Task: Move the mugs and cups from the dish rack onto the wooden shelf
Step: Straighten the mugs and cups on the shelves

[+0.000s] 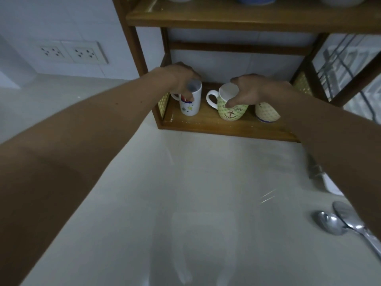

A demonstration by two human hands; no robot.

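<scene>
A tall white mug [191,104] with coloured prints stands at the left end of the wooden shelf's bottom board [206,122]. My left hand [183,79] grips its rim from above. Beside it a green mug [231,109] with an anchor print and a white handle stands upright, and my right hand [251,89] holds its rim from above. A third cup [267,113], yellow-patterned with a blue base ring, sits to the right, partly hidden behind my right wrist.
An upper shelf board [226,17] carries bowls at the top edge. Wall sockets [70,52] lie at the left. The white counter [175,193] stretches in front. Two spoons [342,221] lie at the right; part of a wire dish rack [342,65] shows behind the shelf's right post.
</scene>
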